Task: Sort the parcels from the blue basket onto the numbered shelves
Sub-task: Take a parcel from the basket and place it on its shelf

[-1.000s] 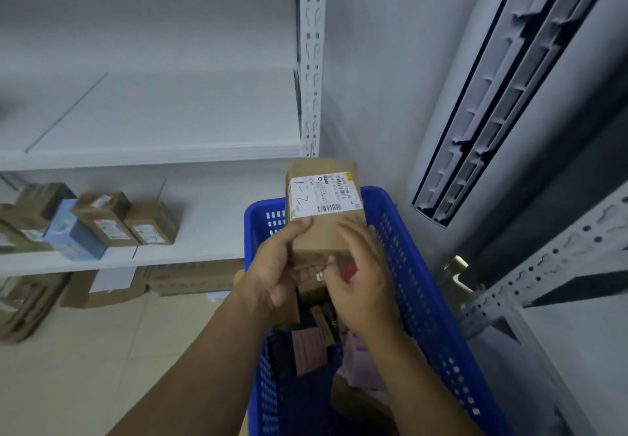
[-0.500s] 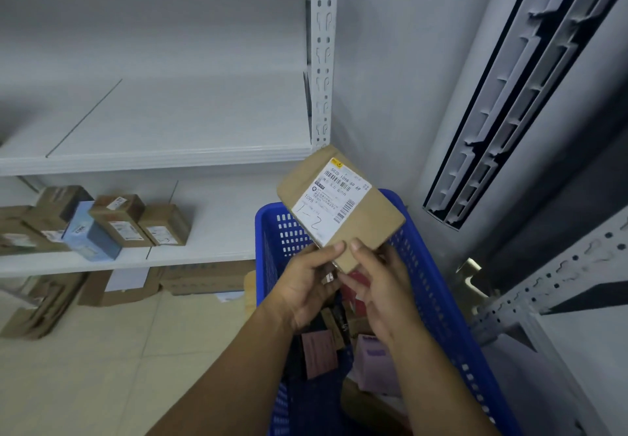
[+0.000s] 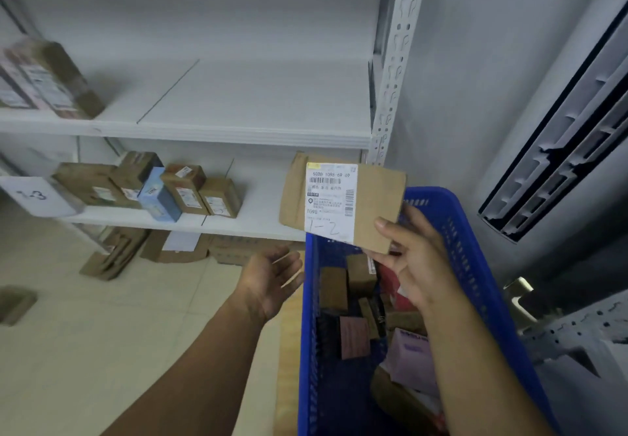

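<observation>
Right hand [image 3: 413, 264]: raised above the blue perforated plastic basket [image 3: 472, 265], forearm angled up from the lower right. Thumb on the front face and fingers behind pinch the lower right corner of the flat brown cardboard parcel [image 3: 343, 202]. The parcel extends up and left of the fingertips, its white shipping label [image 3: 329, 201] marked "1-2" facing the camera. Left hand [image 3: 272, 279]: empty, palm turned up, fingers loosely spread, just left of the basket rim, below the parcel
</observation>
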